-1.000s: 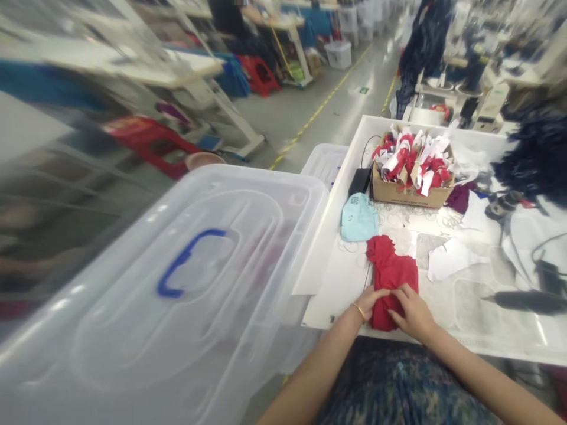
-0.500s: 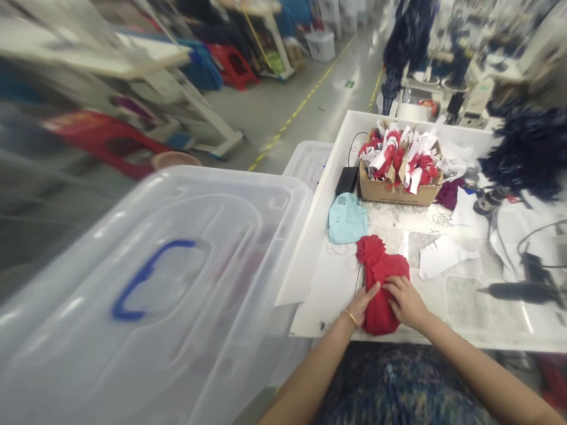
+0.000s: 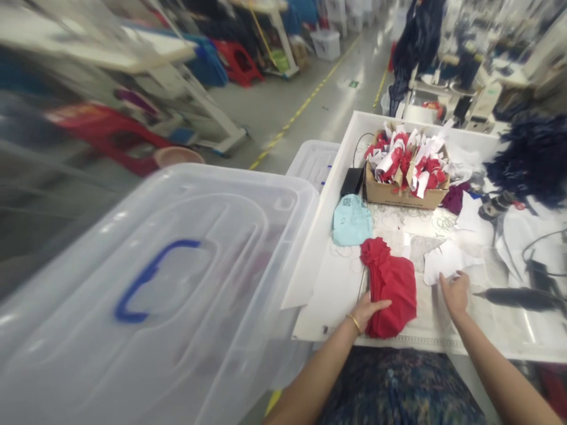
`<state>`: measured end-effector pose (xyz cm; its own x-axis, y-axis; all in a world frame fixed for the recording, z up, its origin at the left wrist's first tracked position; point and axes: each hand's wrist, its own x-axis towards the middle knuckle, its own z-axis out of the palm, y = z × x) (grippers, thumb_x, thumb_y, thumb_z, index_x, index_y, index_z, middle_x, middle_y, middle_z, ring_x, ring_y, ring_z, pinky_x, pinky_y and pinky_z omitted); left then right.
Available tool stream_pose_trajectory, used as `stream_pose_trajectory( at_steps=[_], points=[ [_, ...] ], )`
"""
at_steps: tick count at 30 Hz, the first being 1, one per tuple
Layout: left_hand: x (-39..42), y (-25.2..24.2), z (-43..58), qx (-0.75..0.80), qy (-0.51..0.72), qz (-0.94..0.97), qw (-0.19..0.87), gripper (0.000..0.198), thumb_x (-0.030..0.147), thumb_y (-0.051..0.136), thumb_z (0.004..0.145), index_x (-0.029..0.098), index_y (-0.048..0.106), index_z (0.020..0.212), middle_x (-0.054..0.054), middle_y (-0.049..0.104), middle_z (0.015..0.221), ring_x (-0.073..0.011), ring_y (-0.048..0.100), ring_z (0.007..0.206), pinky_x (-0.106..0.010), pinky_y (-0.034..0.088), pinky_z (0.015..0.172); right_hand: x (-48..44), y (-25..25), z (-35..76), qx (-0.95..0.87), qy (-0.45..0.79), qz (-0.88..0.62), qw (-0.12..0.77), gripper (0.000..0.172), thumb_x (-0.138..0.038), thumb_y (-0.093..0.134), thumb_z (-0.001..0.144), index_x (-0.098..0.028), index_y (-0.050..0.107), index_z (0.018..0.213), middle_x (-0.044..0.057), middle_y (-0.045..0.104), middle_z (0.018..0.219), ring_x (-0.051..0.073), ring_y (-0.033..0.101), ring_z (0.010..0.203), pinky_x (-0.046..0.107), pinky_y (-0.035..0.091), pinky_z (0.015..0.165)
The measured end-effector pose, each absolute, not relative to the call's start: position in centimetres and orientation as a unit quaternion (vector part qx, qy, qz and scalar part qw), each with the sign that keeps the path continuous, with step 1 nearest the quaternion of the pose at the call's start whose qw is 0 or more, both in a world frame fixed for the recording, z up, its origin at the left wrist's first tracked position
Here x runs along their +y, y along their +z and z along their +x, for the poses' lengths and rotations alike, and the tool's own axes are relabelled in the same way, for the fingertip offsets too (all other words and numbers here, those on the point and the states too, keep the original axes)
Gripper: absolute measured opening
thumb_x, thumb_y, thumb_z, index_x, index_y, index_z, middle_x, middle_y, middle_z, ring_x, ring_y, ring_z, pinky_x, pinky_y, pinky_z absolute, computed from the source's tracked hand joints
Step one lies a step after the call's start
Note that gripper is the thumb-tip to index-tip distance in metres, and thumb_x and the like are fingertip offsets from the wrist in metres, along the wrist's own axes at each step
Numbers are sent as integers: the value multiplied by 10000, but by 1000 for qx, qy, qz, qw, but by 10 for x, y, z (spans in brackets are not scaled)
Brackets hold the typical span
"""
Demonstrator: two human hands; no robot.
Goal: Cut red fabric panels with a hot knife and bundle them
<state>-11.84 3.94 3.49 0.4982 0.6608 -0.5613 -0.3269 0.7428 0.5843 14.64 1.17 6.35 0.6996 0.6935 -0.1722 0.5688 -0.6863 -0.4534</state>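
A stack of folded red fabric, bunched at its far end, lies at the front of the white worktable. My left hand grips its left edge, thumb on top and the other fingers hidden by the cloth. To the right of the fabric, my right hand is at the near edge of a white cut-out piece, its thumb and fingers apart. Whether it touches that piece I cannot tell. Beyond the red stack lies a light blue piece with dark markings.
A cardboard box full of red and white scraps stands farther back, beside a black box. A dark pointed tool lies on the right. Large lidded plastic bins adjoin the table's left side. Dark fabric is heaped at the back right.
My right hand has left the red fabric and moved right to the white cut-out piece. The red fabric now spreads wider to the right. My left hand still holds its left edge.
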Motion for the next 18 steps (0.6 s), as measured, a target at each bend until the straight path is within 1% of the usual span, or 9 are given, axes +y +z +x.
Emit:
stream_pose_trajectory(
  at_steps=[3,5,8,10,11,13,15,16,18],
  points=[
    [39,33,-119,409,293,206,839,789,290,1006,530,158,693,1242,-170,724,1247,-387,659,1209,-556,447,1131,17,54,152,-308,155,-921,180,611,-512,585,931,-117,450,1376,169,601,1226,282,627,1073,442,528,889],
    [38,30,-119,413,291,208,838,771,300,1007,531,154,697,1221,-167,732,1229,-386,672,1185,-562,449,1127,24,50,150,-303,149,-925,176,578,-507,608,935,-154,473,1372,137,601,1244,254,634,1034,435,540,873],
    [37,28,-120,411,287,212,839,768,321,1005,538,148,692,1218,-170,731,1229,-388,677,1172,-561,459,1117,35,53,145,-323,144,-920,170,495,-452,578,972,-171,481,1367,106,619,1188,212,643,927,401,556,815],
    [37,27,-121,407,286,216,840,781,329,1000,550,150,680,1239,-172,724,1245,-391,669,1186,-557,465,1112,38,61,143,-347,145,-913,160,477,-367,513,999,-158,422,1418,89,637,1098,194,643,844,373,553,775],
    [37,27,-121,405,285,218,841,787,327,998,556,152,674,1252,-172,720,1253,-392,664,1195,-555,465,1113,37,67,142,-361,145,-908,154,505,-315,474,1000,-144,361,1461,84,640,1060,195,644,820,363,547,758],
    [37,26,-121,402,283,220,843,790,317,992,569,157,665,1270,-171,714,1266,-392,655,1211,-555,458,1119,33,82,139,-396,147,-896,135,619,-226,416,968,-115,200,1538,80,641,1014,211,650,811,348,533,731],
    [38,27,-121,398,283,222,844,776,311,984,586,161,665,1277,-170,710,1275,-387,652,1217,-555,448,1128,24,99,134,-440,156,-877,109,732,-177,403,917,-123,82,1573,66,644,989,221,654,804,328,514,700],
    [38,28,-120,395,284,222,845,767,310,981,593,163,666,1277,-168,709,1277,-384,654,1216,-556,445,1131,18,107,130,-464,164,-866,92,770,-159,406,894,-144,61,1583,58,648,981,218,654,787,314,501,680],
    [38,29,-119,388,285,225,847,756,307,976,602,170,669,1279,-161,710,1278,-376,656,1215,-552,441,1133,8,122,118,-511,185,-838,50,816,-119,406,855,-209,81,1598,54,662,997,207,654,750,290,462,632]
  ],
)
